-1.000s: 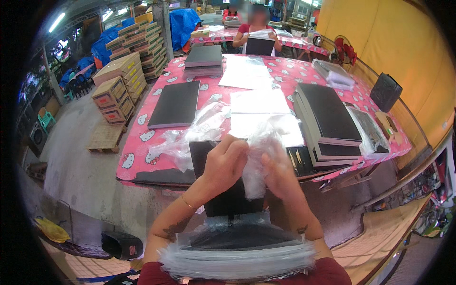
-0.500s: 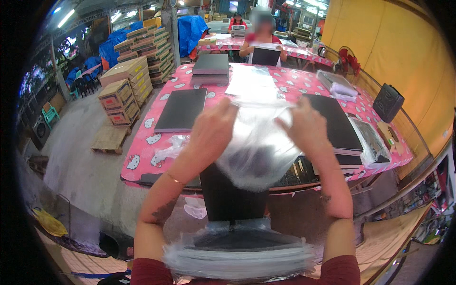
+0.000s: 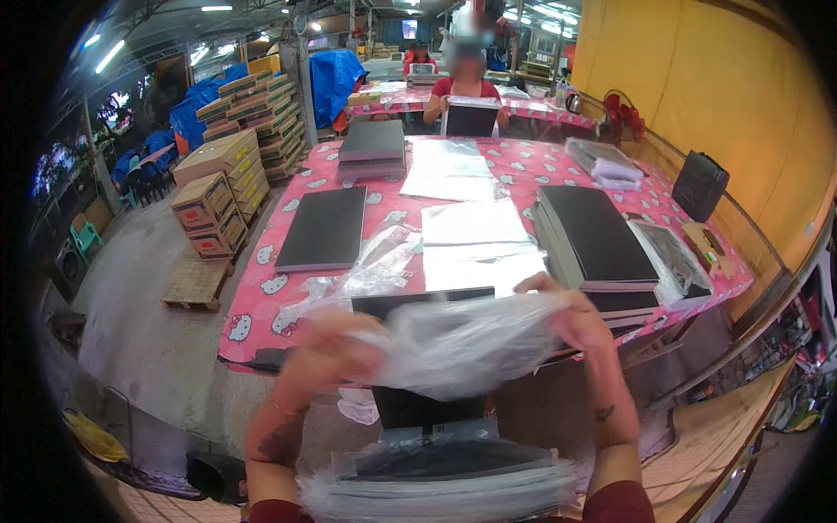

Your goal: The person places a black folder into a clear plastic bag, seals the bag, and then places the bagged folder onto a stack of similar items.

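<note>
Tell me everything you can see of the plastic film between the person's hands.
The plastic film looks thin, see-through and whitish along its creases. Loose and wrinkled, it spans sideways in the air, blurred, hiding part of a black panel from view. The right hand pinches its right end; the left hand meets the other end, its grip too blurred to judge.

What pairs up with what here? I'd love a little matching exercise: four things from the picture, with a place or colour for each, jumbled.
Column one
1. Clear plastic in mid-air
2. Fan
3. Wooden pallet
4. Nearest tablecloth

Column two
A. On the grey floor, toward the picture's left
B. Pink with white figures
C. Held between the left hand and the right hand
D. Red

Right pairs: 1-C, 2-D, 3-A, 4-B
</note>
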`<state>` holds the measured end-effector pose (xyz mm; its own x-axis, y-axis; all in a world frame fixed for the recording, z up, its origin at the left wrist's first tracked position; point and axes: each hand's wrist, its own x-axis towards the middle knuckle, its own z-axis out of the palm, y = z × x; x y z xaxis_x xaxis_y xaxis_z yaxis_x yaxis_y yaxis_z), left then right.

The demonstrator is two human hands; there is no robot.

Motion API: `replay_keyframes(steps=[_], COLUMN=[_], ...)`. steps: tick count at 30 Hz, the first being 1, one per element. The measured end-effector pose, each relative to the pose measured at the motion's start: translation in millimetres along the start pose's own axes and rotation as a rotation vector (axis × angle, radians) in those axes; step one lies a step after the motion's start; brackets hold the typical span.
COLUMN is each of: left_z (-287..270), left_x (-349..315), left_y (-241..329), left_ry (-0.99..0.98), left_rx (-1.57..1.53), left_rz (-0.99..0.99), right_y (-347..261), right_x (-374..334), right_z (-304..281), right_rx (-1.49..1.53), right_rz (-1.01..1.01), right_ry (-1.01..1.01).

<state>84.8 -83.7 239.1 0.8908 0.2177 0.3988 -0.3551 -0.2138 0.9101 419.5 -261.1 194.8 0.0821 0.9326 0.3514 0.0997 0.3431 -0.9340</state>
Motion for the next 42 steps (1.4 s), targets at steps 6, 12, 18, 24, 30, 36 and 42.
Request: replay_keyframes(steps=[6, 12, 18, 24, 30, 36, 42], left_z=[16.7, -1.1, 3.6, -31.7, -7.8, 35.0, 34.9], left_x=[-2.3, -28.8, -46.6, -70.7, -39.3, -16.6, -68.3], left_y=[-24.7, -52.6, -51.1, -98.2, -167.8, -143.4, -128.1], left_ry=[0.199, -0.171, 0.459, 0.395, 1.004, 0.914, 0.972], left_rx=[-0.078, -0.460, -0.434, -0.325, 0.408, 0.450, 0.111], left_rz=[-0.057, -0.393, -0.196, -0.291, -0.060, -0.177, -0.219], right_y=[45.4, 40.1, 67.6, 64.1, 112.6, 104.4, 91.5], right_x=[-34.9, -32.0, -37.0, -35.5, 6.7, 21.6, -32.2], right_z=[-14.3, 21.8, 24.6, 32.2, 61.1, 102.1, 78.5], right_rx=[-0.017, 0.755, 0.194, 0.243, -0.430, -0.473, -0.360], right_rz=[0.164, 0.090, 0.433, 0.381, 0.207, 0.139, 0.019], right_ry=[-0.338, -0.149, -0.515, -0.057, 0.535, 0.659, 0.607])
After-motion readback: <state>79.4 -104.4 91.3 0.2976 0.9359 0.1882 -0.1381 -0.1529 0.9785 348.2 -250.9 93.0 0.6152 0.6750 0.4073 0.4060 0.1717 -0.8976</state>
